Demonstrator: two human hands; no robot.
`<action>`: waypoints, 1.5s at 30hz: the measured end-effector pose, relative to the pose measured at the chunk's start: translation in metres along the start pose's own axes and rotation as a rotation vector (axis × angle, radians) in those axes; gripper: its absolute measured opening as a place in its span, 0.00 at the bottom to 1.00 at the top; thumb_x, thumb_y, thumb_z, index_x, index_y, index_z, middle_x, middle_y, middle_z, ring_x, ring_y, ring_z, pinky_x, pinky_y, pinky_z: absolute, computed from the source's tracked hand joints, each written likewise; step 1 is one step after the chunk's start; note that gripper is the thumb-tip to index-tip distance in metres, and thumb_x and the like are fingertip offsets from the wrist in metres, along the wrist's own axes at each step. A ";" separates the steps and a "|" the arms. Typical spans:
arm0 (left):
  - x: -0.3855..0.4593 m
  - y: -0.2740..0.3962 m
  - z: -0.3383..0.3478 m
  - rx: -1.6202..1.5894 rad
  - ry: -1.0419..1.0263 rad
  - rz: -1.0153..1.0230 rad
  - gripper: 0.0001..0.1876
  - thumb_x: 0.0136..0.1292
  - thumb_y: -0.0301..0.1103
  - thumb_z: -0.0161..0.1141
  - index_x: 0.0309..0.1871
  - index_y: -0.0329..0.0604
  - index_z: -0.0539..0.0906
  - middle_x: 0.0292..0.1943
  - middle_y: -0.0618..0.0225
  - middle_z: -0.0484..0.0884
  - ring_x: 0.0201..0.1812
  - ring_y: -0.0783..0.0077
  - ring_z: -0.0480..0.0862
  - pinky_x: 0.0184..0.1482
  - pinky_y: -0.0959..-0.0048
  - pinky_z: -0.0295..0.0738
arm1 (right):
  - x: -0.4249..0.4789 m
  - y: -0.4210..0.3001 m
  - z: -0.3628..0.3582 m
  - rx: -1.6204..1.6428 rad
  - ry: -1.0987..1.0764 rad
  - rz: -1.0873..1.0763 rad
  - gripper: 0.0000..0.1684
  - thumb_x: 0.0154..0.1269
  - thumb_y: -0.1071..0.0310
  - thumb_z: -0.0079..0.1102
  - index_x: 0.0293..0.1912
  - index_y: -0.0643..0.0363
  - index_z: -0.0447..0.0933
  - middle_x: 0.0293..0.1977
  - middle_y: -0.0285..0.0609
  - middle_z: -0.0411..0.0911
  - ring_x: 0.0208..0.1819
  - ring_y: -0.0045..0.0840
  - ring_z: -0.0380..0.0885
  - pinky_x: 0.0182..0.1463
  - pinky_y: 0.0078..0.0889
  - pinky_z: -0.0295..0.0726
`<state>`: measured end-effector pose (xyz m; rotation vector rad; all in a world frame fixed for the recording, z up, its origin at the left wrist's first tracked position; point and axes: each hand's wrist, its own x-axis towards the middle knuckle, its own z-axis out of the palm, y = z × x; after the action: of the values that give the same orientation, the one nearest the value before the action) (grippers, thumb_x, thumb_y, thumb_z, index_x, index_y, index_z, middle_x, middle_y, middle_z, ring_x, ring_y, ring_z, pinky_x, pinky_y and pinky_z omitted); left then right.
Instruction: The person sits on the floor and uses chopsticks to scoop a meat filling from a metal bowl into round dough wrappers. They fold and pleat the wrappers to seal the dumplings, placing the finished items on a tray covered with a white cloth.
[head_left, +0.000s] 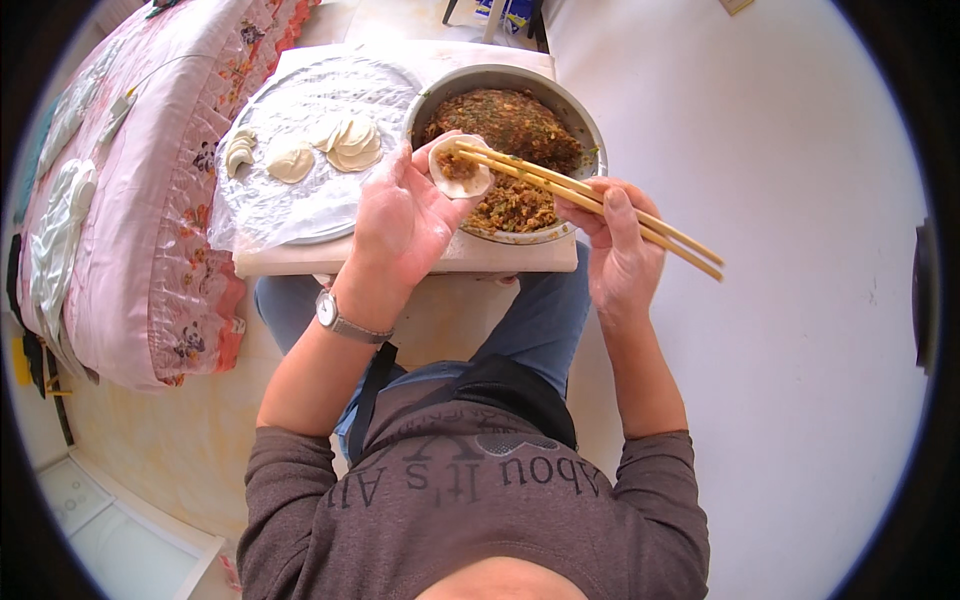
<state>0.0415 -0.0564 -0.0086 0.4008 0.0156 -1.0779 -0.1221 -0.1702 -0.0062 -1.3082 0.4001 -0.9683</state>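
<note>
My left hand (409, 214), palm up, holds a round dough wrapper (466, 185) with brown filling on it at the fingers. In my right hand (619, 232) is a pair of wooden chopsticks (551, 180), their tips at the filling on the wrapper. Behind and below both hands stands a round metal basin (598, 146) of minced filling (510, 124) with green bits. To its left, a round tray (300, 217) covered in clear plastic film bears a fanned stack of dough wrappers (354, 144), another small pile (290, 162) and several overlapping pieces of dough (240, 150).
Tray and basin stand on a small pale table (315, 262) close before my knees. A bed with a pink ruffled cover (127, 247) is at the left, with pale cloths and a white cord on it. A white wall (780, 300) rises at the right.
</note>
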 end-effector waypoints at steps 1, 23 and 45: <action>-0.003 -0.001 0.003 0.004 -0.003 -0.021 0.27 0.76 0.42 0.24 0.62 0.23 0.61 0.60 0.44 0.67 0.64 0.51 0.67 0.69 0.53 0.59 | 0.001 0.002 0.003 0.162 0.081 0.157 0.11 0.70 0.67 0.53 0.41 0.67 0.76 0.38 0.49 0.78 0.40 0.40 0.82 0.48 0.39 0.85; -0.011 -0.002 0.003 -0.012 0.002 0.037 0.28 0.75 0.40 0.26 0.66 0.21 0.55 0.65 0.42 0.62 0.68 0.50 0.63 0.71 0.54 0.54 | 0.000 0.004 0.001 0.093 0.030 -0.022 0.08 0.67 0.70 0.55 0.40 0.67 0.77 0.37 0.45 0.77 0.32 0.30 0.81 0.37 0.31 0.86; -0.001 0.010 0.004 -0.138 -0.059 0.049 0.29 0.75 0.41 0.24 0.66 0.19 0.50 0.67 0.33 0.55 0.70 0.41 0.57 0.72 0.50 0.50 | -0.023 -0.013 0.016 0.243 -0.024 0.020 0.11 0.68 0.72 0.51 0.47 0.66 0.76 0.43 0.49 0.78 0.47 0.41 0.80 0.53 0.41 0.82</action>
<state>0.0488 -0.0528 -0.0016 0.2433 0.0276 -1.0329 -0.1282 -0.1423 0.0040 -1.0925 0.2672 -0.9517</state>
